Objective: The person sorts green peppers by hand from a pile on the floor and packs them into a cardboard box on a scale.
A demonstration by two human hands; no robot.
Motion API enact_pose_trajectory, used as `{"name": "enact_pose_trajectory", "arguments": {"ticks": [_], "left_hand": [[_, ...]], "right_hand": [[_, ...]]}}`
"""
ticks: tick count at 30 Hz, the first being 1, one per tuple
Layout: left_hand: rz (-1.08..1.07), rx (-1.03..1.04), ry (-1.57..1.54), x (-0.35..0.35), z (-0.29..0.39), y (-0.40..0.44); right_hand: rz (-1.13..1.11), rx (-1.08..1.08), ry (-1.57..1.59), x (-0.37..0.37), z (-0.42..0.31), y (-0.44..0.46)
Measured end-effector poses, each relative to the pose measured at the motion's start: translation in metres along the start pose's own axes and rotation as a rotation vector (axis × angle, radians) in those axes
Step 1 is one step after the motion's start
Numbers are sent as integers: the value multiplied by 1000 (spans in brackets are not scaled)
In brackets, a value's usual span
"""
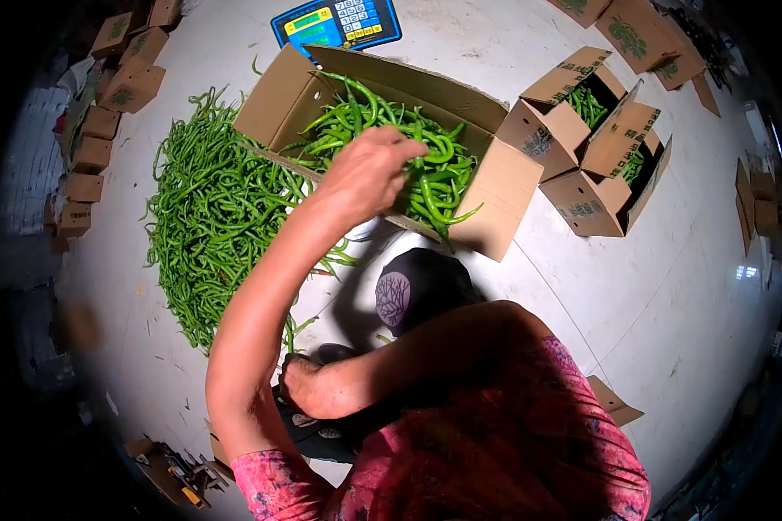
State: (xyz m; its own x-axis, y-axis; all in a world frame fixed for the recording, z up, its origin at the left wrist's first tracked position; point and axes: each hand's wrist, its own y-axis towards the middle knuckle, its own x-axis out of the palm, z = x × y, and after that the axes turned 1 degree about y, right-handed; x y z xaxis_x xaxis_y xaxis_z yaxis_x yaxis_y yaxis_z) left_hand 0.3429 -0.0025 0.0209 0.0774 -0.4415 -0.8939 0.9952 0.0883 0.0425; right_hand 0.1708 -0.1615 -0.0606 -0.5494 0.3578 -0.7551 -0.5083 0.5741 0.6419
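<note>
My left hand (pixel 369 169) reaches over an open cardboard box (pixel 504 195) with green chili peppers (pixel 443 178) in it. Its thumb and fingers are pinched together at a long pepper on top of the heap. Across my lap, my right hand (pixel 313 388) is curled in beside my left forearm, near my dark-clothed leg; what its fingers hold, if anything, is hidden. A large loose pile of green chili peppers (pixel 208 217) lies on the floor left of the box, with a few strays close to my right hand.
Behind the box stands a blue digital scale display (pixel 337 24). To the right, two open cartons (pixel 573 195) hold more peppers. Folded and stacked cardboard boxes (pixel 96 156) line the left side, with more cartons (pixel 639 35) at the upper right. Pale tiled floor (pixel 634 295) surrounds everything.
</note>
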Motion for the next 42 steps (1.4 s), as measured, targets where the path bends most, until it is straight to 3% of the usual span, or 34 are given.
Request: {"name": "enact_pose_trajectory", "arguments": {"ticks": [1, 2, 3, 5, 6, 7, 10, 11, 13, 14, 18, 23, 24, 26, 30, 34, 35, 36, 37, 40, 42], "left_hand": [[-61, 21, 103, 14, -7, 11], [-122, 43, 205, 27, -14, 21], [-209, 32, 306, 36, -16, 29], [-325, 38, 368, 49, -22, 46], [-383, 41, 400, 54, -25, 52], [-332, 81, 389, 59, -28, 55], [-355, 134, 491, 63, -27, 63], [-286, 168, 474, 65, -30, 59], [-220, 190, 414, 51, -27, 50], [-189, 203, 385, 41, -24, 45], [-19, 81, 456, 8, -18, 32], [-105, 33, 497, 36, -23, 28], [-135, -58, 372, 27, -12, 28], [123, 49, 200, 32, -12, 20], [-138, -49, -323, 2, 1, -8], [-201, 3, 34, -22, 1, -43], [-215, -41, 129, -25, 0, -49], [-229, -84, 222, -27, -2, -54], [-105, -13, 372, -13, -16, -59], [-133, 28, 374, 5, -30, -60], [-6, 126, 367, 7, -27, -62]], "right_hand": [[79, 163, -81, -7, -5, 12], [-58, -65, -5, -16, 5, 0], [-216, -279, 102, -83, 42, 10], [-181, -237, 577, 1, 9, -20], [-158, -212, 813, 4, 10, -20], [-9, -186, 812, 3, 10, -26], [-25, -240, 802, 1, 9, -28], [-301, -173, 635, 17, -7, -31], [-185, -271, 171, -56, 27, -11], [-180, -252, 115, -75, 34, -4], [-176, -213, 126, -77, 28, -2], [-205, -210, 148, -69, 20, -3], [-210, -206, 140, -69, 20, -3], [-213, -194, 124, -68, 18, 0], [-208, -112, 77, -78, 15, 6], [-188, 95, 153, -70, 3, 29], [10, 100, 87, -83, 9, 14], [39, 133, 104, -83, 11, 17], [67, 166, 122, -81, 11, 20], [76, 123, 83, -95, 30, 21], [-11, 160, 101, -89, 18, 27]]}}
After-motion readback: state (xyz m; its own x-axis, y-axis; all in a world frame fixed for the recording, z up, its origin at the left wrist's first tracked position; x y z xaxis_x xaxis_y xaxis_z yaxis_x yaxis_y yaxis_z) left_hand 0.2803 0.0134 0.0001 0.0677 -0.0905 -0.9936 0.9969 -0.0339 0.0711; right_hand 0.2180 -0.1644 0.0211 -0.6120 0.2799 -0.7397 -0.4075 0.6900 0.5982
